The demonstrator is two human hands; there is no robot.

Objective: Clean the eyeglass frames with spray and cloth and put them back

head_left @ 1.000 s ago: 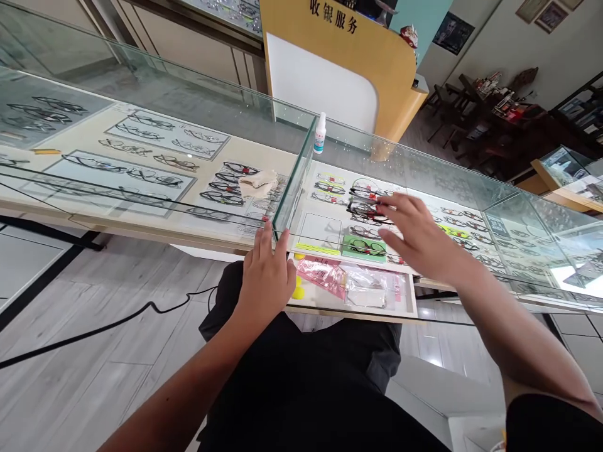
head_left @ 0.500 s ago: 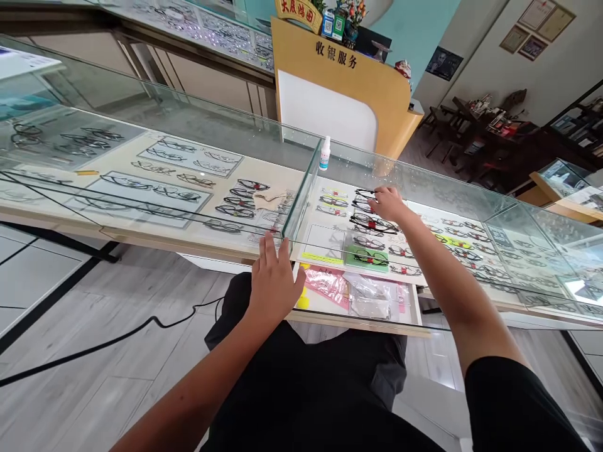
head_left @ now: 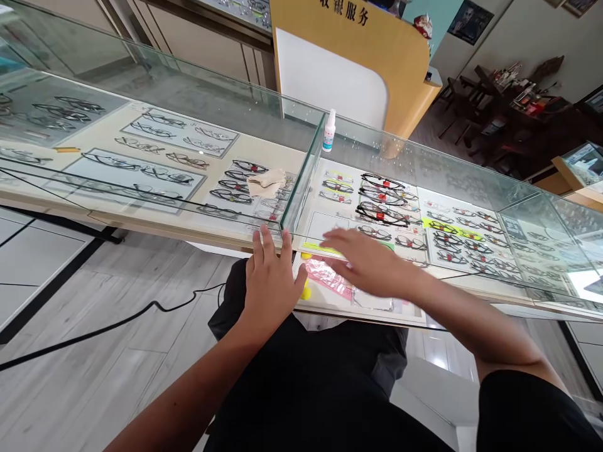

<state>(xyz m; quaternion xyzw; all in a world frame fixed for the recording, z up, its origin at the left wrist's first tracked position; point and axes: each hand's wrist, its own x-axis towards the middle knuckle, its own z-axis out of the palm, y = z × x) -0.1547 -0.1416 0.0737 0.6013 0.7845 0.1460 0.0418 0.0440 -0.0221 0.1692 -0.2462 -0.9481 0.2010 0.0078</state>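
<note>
My left hand (head_left: 273,276) rests with spread fingers on the near edge of the glass display case, beside the upright glass divider (head_left: 304,176). It holds nothing. Over the open drawer (head_left: 417,314) hangs my right hand (head_left: 365,260), its fingers stretched to the left and nothing visible in them. Just beyond it in the case lie black-framed glasses with red tags (head_left: 384,213). A pink packet (head_left: 330,276) shows in the drawer; my right hand hides part of its contents and most of a green case behind it.
A white spray bottle (head_left: 329,130) stands upright by the divider's far end. Left of the divider, a beige cloth (head_left: 266,183) lies by more glasses. The case's long glass front edge runs across the view. A wooden counter (head_left: 351,37) stands beyond.
My right hand has left the glasses at the back and come nearer, over the drawer. The dark glasses there now lie uncovered in a row. My left hand stays put; the view has tilted down.
</note>
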